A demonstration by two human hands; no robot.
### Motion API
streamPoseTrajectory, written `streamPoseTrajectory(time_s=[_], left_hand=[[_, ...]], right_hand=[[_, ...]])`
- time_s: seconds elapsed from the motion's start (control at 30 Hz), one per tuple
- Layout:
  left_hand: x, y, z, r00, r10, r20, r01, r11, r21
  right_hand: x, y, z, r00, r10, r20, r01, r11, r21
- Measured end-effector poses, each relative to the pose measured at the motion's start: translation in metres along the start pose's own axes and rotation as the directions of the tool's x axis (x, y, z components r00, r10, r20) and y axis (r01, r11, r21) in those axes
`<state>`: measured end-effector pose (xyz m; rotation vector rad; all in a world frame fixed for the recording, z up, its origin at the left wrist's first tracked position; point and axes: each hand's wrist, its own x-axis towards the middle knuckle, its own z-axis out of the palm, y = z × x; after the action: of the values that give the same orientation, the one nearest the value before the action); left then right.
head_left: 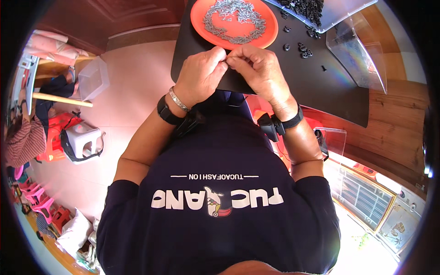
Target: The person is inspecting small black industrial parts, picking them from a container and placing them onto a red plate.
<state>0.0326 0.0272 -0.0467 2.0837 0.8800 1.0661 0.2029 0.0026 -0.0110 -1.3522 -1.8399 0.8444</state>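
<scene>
My left hand (201,74) and my right hand (259,68) meet fingertip to fingertip over the near edge of the black table. Both are closed in a pinch, and whatever lies between the fingertips is too small and too covered to make out. Just beyond them sits a round orange plate (198,24) holding many small silver screws (236,13), spread in a rough ring. To the right of the plate, small black plastic pieces (304,49) lie loose on the table, each with rounded openings.
A clear plastic bin (337,17) heaped with black parts (308,8) stands at the far right. Beside it a clear sheet or lid (355,55) leans near a lone small black piece (324,68). Another person (28,137) sits at left, near a grey-white stool (84,140).
</scene>
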Motion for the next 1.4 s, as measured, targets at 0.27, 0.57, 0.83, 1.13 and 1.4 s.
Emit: streamPoseTrajectory(time_s=[0.27, 0.57, 0.83, 1.13, 1.4], left_hand=[[0.001, 0.000, -0.004, 0.999, -0.037, 0.012, 0.038, 0.996, -0.076], [0.000, -0.003, -0.005, 0.995, -0.098, 0.011, 0.098, 0.980, -0.171], [0.001, -0.002, -0.004, 0.996, -0.088, 0.006, 0.088, 0.985, -0.147], [0.000, -0.001, -0.005, 0.993, -0.112, 0.021, 0.114, 0.980, -0.165], [-0.001, -0.004, -0.005, 0.993, -0.113, 0.029, 0.116, 0.978, -0.171]], right_hand=[[-0.005, 0.005, 0.000, 0.996, 0.085, -0.030, -0.077, 0.975, 0.209], [0.003, 0.053, -0.097, 0.928, 0.049, -0.371, -0.191, 0.914, -0.357], [0.016, 0.082, -0.096, 0.988, 0.037, -0.149, -0.122, 0.782, -0.612], [-0.012, 0.049, -0.072, 0.979, 0.190, -0.078, -0.102, 0.781, 0.616], [-0.021, 0.042, -0.034, 0.982, 0.113, -0.151, 0.043, 0.646, 0.762]])
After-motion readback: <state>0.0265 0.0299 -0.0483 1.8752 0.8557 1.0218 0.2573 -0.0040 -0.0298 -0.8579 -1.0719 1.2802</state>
